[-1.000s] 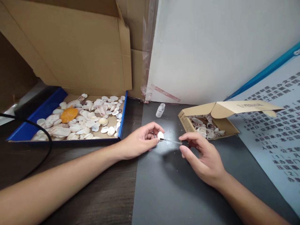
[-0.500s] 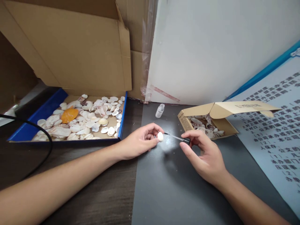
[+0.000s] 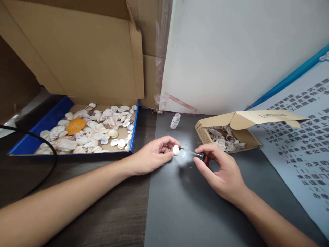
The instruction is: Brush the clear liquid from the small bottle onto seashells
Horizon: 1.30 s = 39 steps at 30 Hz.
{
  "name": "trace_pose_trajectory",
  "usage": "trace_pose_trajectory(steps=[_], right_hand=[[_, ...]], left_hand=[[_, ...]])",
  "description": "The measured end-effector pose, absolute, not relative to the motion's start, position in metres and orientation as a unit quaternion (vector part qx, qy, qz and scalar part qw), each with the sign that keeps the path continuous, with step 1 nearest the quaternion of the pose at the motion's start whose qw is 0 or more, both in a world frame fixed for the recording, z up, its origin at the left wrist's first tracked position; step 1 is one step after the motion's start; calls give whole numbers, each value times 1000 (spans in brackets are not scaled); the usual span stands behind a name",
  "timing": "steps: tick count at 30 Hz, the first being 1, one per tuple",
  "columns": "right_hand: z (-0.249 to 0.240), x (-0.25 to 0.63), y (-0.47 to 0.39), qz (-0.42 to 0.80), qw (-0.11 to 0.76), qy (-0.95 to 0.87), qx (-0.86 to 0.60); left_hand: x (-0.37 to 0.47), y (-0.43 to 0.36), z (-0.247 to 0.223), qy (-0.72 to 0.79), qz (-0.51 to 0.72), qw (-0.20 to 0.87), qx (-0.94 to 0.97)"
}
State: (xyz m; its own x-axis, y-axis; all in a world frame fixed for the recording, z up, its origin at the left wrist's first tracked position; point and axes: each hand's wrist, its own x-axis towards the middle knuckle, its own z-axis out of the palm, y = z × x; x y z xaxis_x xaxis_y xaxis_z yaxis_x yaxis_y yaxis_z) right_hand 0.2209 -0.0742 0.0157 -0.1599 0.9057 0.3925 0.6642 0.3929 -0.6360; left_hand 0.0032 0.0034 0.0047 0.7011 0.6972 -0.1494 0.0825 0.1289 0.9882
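Between the thumb and fingers of my left hand (image 3: 156,154) is a small cream seashell (image 3: 175,150), held up over the grey mat. My right hand (image 3: 221,168) pinches the black cap of a thin applicator brush (image 3: 199,156). The brush's clear stem points left, and its dark tip is at the right side of the shell; whether it touches is too blurred to tell. Beyond the hands stands a small uncapped glass bottle (image 3: 175,121) with a white label, upright on the mat.
To the left lies a blue-edged cardboard box (image 3: 134,137) full of seashells, its lid raised, with an orange shell (image 3: 75,126) among them. A smaller carton of shells (image 3: 204,133) sits at the right beside a printed sheet (image 3: 303,144). A black cable (image 3: 55,161) curves at far left.
My right hand has shifted slightly left, bringing the brush closer in against the shell. My left hand and the shell have hardly moved.
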Motion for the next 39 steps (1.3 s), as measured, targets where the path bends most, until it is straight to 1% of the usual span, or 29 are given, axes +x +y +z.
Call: trace_pose_trajectory(steps=[3,5,8,16,22,26,30,35,39], right_hand=[[16,221,-75,169,387,-751,-508],[16,221,-75,178,379,-759,-499],[17,220,-75,170,370,-755,-514],[15,221,-76,172,386,-754,-502],[15,222,-75,146,391,-736,-533],[15,223,-75,157,383,-747,-521],[17,223,-74,134,381,-734,-545],[16,222,-75,170,373,-757,-509],[16,221,-75,175,371,-747,-522]], left_hand=[[3,3,6,316,222,674,630],[3,3,7,319,221,669,634],[3,3,9,323,220,665,637],[3,3,8,323,222,661,640],[4,4,5,321,235,682,613],[4,3,7,321,238,678,617],[4,2,7,326,240,668,625],[3,3,2,323,232,672,625],[2,3,1,326,221,685,613]])
